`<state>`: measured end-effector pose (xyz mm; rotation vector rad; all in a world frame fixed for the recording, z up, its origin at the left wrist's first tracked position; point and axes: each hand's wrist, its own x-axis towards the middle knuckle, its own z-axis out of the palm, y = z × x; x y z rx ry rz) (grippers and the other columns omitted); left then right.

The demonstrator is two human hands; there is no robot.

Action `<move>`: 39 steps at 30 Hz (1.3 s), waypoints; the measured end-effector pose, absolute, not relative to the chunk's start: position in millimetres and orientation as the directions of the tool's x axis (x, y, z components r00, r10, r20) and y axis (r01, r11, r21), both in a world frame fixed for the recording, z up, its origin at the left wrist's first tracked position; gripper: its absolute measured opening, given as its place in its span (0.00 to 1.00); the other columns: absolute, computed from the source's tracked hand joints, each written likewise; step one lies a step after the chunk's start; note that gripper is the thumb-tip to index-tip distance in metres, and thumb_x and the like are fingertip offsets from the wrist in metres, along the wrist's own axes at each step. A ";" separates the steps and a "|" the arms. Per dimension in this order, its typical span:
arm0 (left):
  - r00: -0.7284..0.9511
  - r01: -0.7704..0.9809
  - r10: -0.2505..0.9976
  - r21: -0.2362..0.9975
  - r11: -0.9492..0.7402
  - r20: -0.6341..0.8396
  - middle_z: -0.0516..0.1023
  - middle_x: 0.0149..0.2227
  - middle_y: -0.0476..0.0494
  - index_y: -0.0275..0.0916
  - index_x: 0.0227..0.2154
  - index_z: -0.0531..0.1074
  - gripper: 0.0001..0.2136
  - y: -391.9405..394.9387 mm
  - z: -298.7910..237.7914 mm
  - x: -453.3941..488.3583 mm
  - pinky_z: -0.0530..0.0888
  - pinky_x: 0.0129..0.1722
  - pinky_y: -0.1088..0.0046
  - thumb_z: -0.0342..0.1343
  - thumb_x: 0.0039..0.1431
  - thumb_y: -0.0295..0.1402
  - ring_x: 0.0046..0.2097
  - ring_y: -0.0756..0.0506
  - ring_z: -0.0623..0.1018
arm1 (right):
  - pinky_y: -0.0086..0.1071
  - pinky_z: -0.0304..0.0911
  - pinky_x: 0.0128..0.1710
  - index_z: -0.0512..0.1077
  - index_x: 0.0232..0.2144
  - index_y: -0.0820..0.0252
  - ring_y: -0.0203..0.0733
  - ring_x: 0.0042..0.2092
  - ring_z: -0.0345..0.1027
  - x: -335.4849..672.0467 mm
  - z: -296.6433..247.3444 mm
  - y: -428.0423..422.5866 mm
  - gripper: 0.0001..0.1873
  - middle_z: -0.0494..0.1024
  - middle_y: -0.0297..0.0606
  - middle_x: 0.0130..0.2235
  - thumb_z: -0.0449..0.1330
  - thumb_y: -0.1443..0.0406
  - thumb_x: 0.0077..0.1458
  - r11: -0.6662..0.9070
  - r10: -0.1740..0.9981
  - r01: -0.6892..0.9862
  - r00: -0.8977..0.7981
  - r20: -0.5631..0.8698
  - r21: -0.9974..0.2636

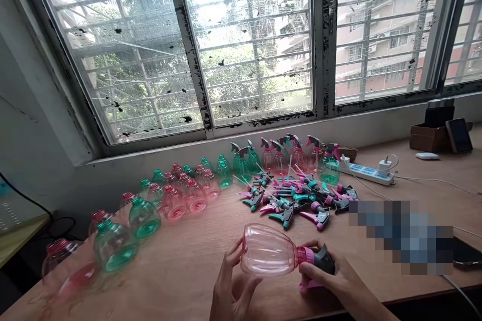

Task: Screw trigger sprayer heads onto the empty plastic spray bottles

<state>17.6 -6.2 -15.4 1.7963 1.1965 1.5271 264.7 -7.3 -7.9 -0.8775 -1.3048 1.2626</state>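
A clear pink spray bottle (269, 251) lies on its side just above the wooden table (188, 256), held between both hands. My left hand (230, 286) cups the bottle's round body from below, fingers curled around it. My right hand (327, 277) grips the grey and pink trigger head (320, 261) at the bottle's neck. A pile of loose pink and teal trigger heads (297, 200) lies on the table behind the bottle.
Several capless pink and green bottles (169, 195) stand along the left and back of the table. Finished spray bottles (286, 158) line the window sill wall. A power strip (369, 173), a cardboard box (429, 135) and a phone (465, 256) are to the right.
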 end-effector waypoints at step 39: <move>0.033 0.443 0.882 0.784 -0.435 0.471 0.78 0.55 0.37 0.43 0.52 0.70 0.23 -8.3 -12.2 16.8 0.69 0.61 0.55 0.58 0.59 0.51 0.59 0.34 0.75 | 0.35 0.72 0.32 0.69 0.41 0.59 0.44 0.28 0.78 267.0 -13.1 -5.9 0.18 0.82 0.35 0.26 0.68 0.55 0.55 0.167 0.966 -0.188 -0.168 0.199 -0.968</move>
